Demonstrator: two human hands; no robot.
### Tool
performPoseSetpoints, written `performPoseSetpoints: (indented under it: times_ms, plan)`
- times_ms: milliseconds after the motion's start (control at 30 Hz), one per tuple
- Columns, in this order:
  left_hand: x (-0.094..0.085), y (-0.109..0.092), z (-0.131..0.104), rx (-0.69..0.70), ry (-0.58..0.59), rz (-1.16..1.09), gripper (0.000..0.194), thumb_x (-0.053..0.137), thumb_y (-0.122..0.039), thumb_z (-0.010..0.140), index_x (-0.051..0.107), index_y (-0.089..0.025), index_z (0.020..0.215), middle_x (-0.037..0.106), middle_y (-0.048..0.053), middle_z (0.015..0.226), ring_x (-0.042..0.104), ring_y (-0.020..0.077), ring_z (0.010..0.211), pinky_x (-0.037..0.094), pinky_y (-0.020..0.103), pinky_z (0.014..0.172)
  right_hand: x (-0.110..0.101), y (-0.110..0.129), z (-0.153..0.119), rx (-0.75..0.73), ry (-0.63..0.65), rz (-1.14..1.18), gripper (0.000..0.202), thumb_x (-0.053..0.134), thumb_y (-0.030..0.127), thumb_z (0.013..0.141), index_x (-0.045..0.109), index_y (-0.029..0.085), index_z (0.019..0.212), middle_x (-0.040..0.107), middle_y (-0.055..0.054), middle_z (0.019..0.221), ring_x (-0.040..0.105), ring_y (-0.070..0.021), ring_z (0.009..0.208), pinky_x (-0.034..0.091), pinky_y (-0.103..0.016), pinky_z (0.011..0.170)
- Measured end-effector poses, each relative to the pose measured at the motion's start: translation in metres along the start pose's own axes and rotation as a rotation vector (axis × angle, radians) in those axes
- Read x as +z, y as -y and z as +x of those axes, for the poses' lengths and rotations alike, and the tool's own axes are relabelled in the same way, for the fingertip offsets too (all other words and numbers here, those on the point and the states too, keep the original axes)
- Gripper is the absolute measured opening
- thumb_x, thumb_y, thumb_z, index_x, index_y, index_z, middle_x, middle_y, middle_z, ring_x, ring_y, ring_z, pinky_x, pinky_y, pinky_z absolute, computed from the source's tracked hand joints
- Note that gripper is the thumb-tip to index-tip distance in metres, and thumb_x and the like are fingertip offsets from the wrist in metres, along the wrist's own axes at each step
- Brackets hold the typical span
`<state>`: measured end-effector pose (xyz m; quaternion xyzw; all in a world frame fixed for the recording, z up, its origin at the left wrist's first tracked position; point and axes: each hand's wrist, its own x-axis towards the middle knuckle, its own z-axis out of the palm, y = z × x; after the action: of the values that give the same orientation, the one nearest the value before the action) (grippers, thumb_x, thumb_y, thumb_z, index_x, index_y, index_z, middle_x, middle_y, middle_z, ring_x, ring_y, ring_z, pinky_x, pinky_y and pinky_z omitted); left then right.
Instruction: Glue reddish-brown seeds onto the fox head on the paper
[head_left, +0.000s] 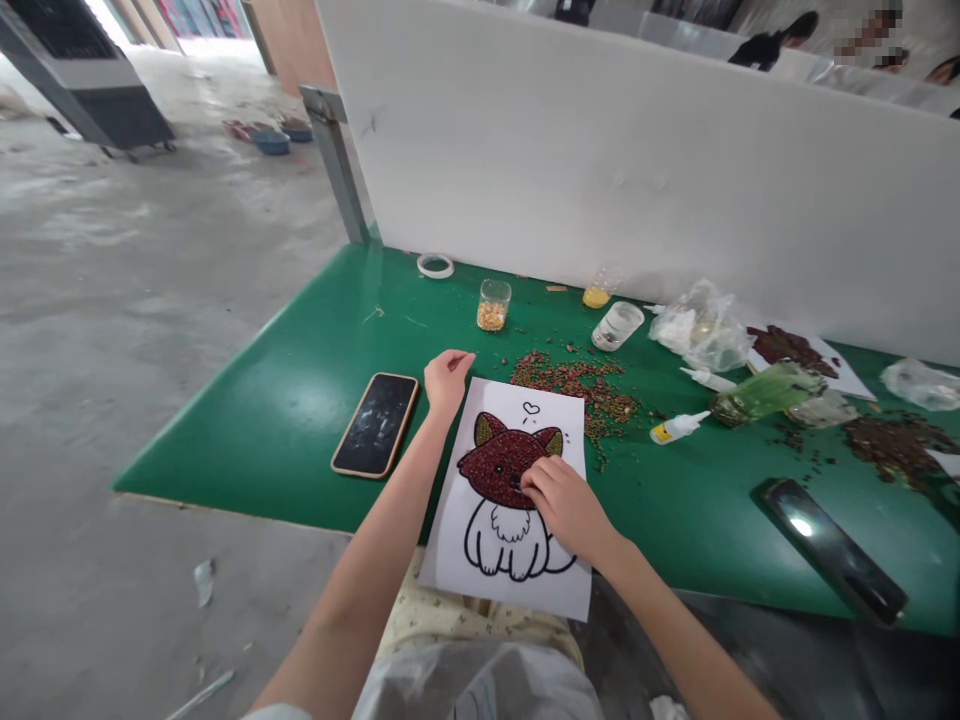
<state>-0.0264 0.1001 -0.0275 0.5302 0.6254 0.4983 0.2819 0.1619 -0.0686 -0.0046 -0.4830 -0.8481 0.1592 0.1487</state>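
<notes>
In the head camera's view, a person's right hand (566, 502), fingers bent together, is at the dark-red, grain-covered fox face (495, 455) on a white paper drawing (510, 525) overhanging the near edge of a glossy green table (270, 410); whether the fingertips grip anything cannot be told. The left hand (448, 382), thumb and fingertips together, is just beside the drawing's far left corner, right of a black phone with a tan rim (373, 425). Loose red and green grains (562, 375) spread by the far right corner.
</notes>
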Motion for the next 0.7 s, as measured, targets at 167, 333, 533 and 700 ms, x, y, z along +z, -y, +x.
performPoseSetpoints:
  times_ms: [167,333,533,700]
  plan:
    - [-0.0003,-0.0005,-0.0002,0.011,-0.004,0.006,0.018,0.06,-0.032,0.075,0.07,-0.017,0.075,0.071,0.003,0.073,0.061,0.0154,0.068,0.044,0.024,0.064,-0.0018,-0.0062,-0.0001,-0.036,0.005,-0.014,0.014,0.046,0.011,0.09,0.056,0.02,0.084,0.058,-0.004,0.085,0.048,-0.0192,0.081,0.041,-0.033,0.073]
    - [0.0001,0.0003,0.0003,0.006,0.004,-0.006,0.018,0.06,-0.032,0.075,0.07,-0.016,0.075,0.071,0.003,0.073,0.061,0.015,0.068,0.044,0.023,0.064,-0.0053,-0.008,0.0,-0.046,0.011,-0.001,0.018,0.042,0.011,0.091,0.057,0.021,0.088,0.057,-0.004,0.087,0.047,-0.0196,0.083,0.041,-0.032,0.073]
    - [0.0004,0.0011,0.0006,0.009,-0.003,-0.004,0.018,0.06,-0.032,0.075,0.069,-0.016,0.075,0.071,0.003,0.073,0.061,0.0149,0.067,0.044,0.023,0.064,-0.0037,-0.0064,0.0005,-0.075,0.056,-0.025,0.022,0.042,0.006,0.089,0.059,0.021,0.089,0.055,-0.005,0.087,0.045,-0.0189,0.082,0.04,-0.031,0.072]
    - [-0.0003,-0.0004,0.0001,0.009,0.001,-0.002,0.019,0.06,-0.032,0.075,0.07,-0.016,0.075,0.071,0.003,0.073,0.061,0.0151,0.067,0.044,0.023,0.063,-0.0038,-0.008,-0.0004,-0.084,0.062,-0.026,0.024,0.043,0.004,0.087,0.06,0.021,0.09,0.055,-0.005,0.087,0.045,-0.019,0.082,0.039,-0.03,0.072]
